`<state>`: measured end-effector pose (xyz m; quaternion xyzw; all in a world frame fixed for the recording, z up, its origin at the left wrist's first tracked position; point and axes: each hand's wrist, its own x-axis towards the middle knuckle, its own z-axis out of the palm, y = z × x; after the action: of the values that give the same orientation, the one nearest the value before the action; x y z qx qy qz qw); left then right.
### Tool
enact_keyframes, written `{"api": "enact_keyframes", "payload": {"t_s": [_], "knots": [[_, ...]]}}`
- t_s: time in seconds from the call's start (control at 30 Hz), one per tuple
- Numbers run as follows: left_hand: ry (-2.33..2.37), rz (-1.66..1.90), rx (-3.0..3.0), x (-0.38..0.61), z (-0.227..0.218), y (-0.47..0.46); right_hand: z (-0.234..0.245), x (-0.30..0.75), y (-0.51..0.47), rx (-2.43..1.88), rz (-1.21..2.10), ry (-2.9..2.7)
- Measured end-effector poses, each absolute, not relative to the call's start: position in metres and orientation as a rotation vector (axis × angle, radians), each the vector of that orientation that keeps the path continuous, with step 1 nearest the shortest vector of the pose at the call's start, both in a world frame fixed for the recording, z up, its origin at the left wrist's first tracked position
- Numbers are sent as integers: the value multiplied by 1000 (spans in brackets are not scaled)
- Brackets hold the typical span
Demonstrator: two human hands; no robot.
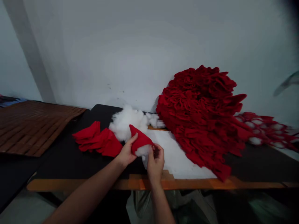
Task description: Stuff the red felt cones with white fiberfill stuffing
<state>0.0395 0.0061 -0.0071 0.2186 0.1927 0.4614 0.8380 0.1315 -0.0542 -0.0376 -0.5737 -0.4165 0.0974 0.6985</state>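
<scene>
My left hand [126, 152] grips a small red fabric cone [139, 139] from its left side, with the pointed tip toward the wall. White stuffing [142, 151] shows at the cone's open end. My right hand [155, 161] is closed at that opening, its fingers pinched on the white stuffing. Both hands hover over the near edge of the black-covered table [70, 161].
A heap of white stuffing [127, 121] lies behind the hands. Loose red fabric pieces [98, 141] sit to the left. A big pile of red cones [201, 115] leans on the wall at right, stuffed ones [263, 127] beyond. A white sheet [177, 158] lies under them. A brown slatted mat [30, 124] is at left.
</scene>
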Motion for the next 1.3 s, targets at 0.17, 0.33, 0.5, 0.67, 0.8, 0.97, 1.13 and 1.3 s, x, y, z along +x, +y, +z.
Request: {"api": "enact_keyframes", "payload": {"t_s": [0.17, 0.33, 0.5, 0.67, 0.8, 0.97, 1.13, 1.3], "knots": [[455, 1090, 362, 38, -5, 9, -41, 109, -74, -1298, -96, -1221], [373, 1093, 476, 42, -8, -6, -44, 100, -53, -1344, -163, -1320], [381, 1035, 608, 42, -11, -9, -39, 107, -38, -1324, -83, -1448], [371, 1114, 478, 44, -8, -2, -29, 115, -57, -1284, -76, -1275], [328, 1108, 470, 43, -6, -3, -37, 107, -67, -1255, -190, -1257], [301, 981, 607, 40, -8, -13, -45, 115, -57, -1279, -188, -1376], [261, 970, 720, 44, -8, -19, -43, 125, -59, -1310, 7, -1083], [270, 1019, 616, 46, -9, -15, -45, 114, -73, -1241, -59, -1045]]}}
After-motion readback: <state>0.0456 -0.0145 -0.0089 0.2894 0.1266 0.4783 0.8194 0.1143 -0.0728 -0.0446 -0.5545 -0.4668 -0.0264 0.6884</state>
